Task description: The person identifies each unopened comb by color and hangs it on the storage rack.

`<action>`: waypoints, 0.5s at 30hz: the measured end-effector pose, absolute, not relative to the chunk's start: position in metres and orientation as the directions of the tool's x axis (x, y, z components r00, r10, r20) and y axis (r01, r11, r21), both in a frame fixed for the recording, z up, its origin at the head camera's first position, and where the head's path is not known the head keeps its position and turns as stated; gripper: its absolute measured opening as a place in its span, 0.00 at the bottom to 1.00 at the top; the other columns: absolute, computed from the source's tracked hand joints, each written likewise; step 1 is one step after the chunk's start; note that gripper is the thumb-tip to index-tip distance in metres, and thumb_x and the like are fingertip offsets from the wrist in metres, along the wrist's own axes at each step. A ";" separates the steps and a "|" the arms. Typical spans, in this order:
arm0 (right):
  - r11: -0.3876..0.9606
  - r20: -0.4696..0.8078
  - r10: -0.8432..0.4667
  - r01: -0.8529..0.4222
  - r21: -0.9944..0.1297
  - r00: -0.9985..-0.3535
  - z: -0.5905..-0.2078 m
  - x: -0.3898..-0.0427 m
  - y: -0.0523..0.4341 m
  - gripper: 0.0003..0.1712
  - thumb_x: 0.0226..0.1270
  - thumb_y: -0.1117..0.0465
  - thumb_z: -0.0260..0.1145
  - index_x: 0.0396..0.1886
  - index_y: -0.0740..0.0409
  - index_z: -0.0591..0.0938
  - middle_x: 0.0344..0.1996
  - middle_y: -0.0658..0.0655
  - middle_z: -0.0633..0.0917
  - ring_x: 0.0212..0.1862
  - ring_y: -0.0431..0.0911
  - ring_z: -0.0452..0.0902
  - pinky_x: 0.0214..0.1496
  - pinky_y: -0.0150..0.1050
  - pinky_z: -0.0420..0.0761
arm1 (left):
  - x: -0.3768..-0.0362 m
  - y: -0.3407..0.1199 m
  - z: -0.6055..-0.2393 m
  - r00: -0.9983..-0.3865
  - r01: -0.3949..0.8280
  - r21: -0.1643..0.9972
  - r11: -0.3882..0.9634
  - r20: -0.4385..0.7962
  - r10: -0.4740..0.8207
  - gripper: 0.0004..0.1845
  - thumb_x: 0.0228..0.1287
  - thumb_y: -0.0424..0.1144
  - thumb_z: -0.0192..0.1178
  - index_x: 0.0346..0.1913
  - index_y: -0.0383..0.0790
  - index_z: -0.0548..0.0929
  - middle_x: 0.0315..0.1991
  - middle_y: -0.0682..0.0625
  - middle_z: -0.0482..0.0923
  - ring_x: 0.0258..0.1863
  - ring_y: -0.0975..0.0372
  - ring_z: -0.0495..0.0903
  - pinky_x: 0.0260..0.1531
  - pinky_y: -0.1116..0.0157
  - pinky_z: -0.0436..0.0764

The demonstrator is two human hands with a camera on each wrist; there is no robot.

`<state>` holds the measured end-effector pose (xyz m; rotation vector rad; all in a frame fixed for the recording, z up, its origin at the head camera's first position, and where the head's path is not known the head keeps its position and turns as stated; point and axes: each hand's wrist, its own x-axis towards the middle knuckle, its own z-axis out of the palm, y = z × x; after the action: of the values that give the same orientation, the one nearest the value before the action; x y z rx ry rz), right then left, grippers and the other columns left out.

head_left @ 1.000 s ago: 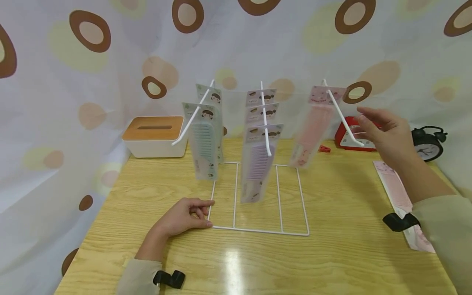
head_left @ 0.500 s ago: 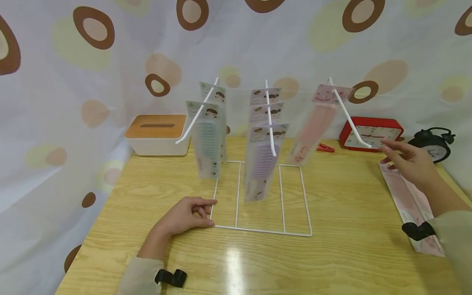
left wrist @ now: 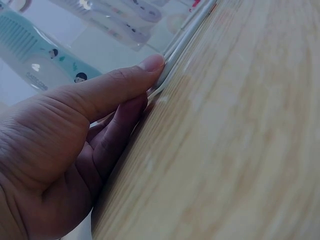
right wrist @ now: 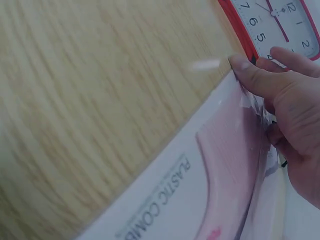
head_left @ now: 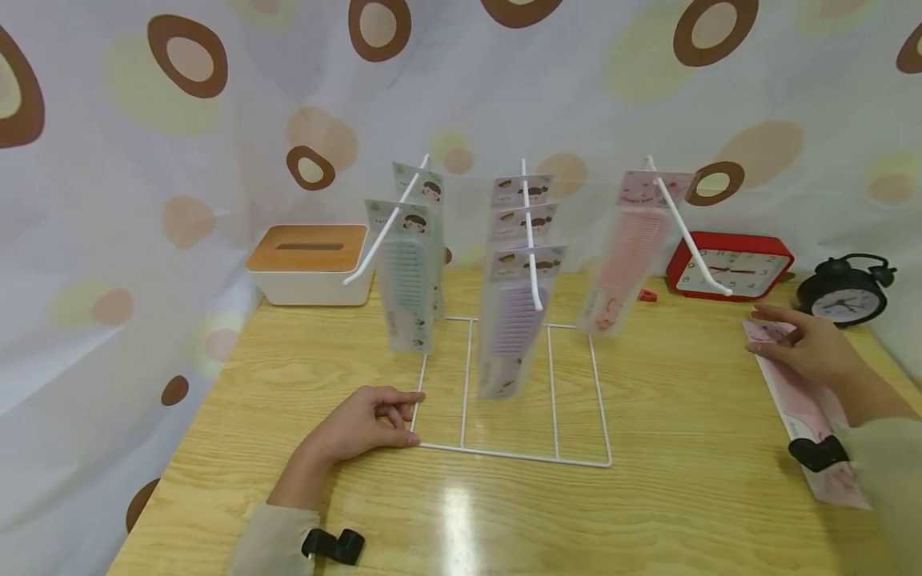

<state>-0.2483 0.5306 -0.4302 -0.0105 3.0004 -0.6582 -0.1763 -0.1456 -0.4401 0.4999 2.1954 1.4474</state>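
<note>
A white wire rack (head_left: 511, 456) stands mid-table with three slanted pegs. Green combs (head_left: 406, 280) hang on the left peg, purple combs (head_left: 515, 312) on the middle one, and one pink comb (head_left: 623, 256) on the right peg. My left hand (head_left: 406, 416) pinches the rack's near-left base corner; the left wrist view shows that hand (left wrist: 147, 87) with its thumb tip on the wire. At the table's right edge lies a pink comb package (head_left: 799, 400). My right hand (head_left: 763, 332) pinches its far end. The right wrist view shows this hand (right wrist: 260, 60) with thumb on the package (right wrist: 220, 165) edge.
A white tissue box (head_left: 310, 264) with a wooden lid sits at the back left. A red clock (head_left: 731, 268) and a black alarm clock (head_left: 843, 300) stand at the back right, with a small red clip (head_left: 647, 296) nearby. A spotted curtain surrounds the wooden table (head_left: 648, 512).
My right hand dropped from the right peg's tip down to the pink package on the table. The hanging pink comb swings slightly. My left hand has stayed on the rack's base.
</note>
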 end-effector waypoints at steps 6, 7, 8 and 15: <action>0.914 -0.141 -0.052 0.010 -0.407 -0.989 -0.428 -0.249 0.532 0.53 0.62 0.41 0.72 0.77 0.62 0.59 0.67 0.78 0.67 0.55 0.71 0.66 0.52 0.68 0.67 | -0.177 -0.145 -0.438 -0.829 0.035 0.919 0.393 -0.193 0.525 0.36 0.53 0.42 0.77 0.67 0.42 0.78 0.42 0.48 0.80 0.35 0.59 0.84 0.47 0.68 0.80; 0.916 -0.144 -0.050 0.012 -0.401 -0.988 -0.428 -0.249 0.530 0.54 0.61 0.40 0.73 0.77 0.61 0.60 0.67 0.78 0.68 0.55 0.71 0.67 0.52 0.68 0.67 | -0.177 -0.145 -0.438 -0.829 0.036 0.919 0.392 -0.192 0.525 0.36 0.53 0.42 0.77 0.67 0.42 0.78 0.42 0.47 0.80 0.35 0.60 0.84 0.47 0.68 0.80; 0.917 -0.159 -0.046 0.022 -0.399 -0.986 -0.428 -0.249 0.529 0.55 0.60 0.39 0.73 0.78 0.61 0.59 0.66 0.77 0.68 0.55 0.71 0.67 0.52 0.68 0.68 | -0.177 -0.145 -0.439 -0.829 0.037 0.919 0.392 -0.191 0.526 0.36 0.54 0.42 0.77 0.67 0.41 0.78 0.42 0.46 0.79 0.35 0.60 0.84 0.47 0.68 0.80; 0.845 -0.126 0.120 0.168 -0.507 -0.985 -0.435 -0.235 0.517 0.51 0.61 0.33 0.68 0.75 0.58 0.66 0.58 0.66 0.73 0.48 0.54 0.66 0.43 0.42 0.75 | -0.177 -0.144 -0.440 -0.824 0.033 0.926 0.375 -0.188 0.535 0.35 0.54 0.40 0.76 0.66 0.39 0.78 0.42 0.43 0.79 0.34 0.61 0.84 0.45 0.69 0.80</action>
<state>-0.2353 0.5168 -0.4346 0.2297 2.9312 -0.8175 -0.1770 -0.1439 -0.4401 0.4900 2.1777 1.4516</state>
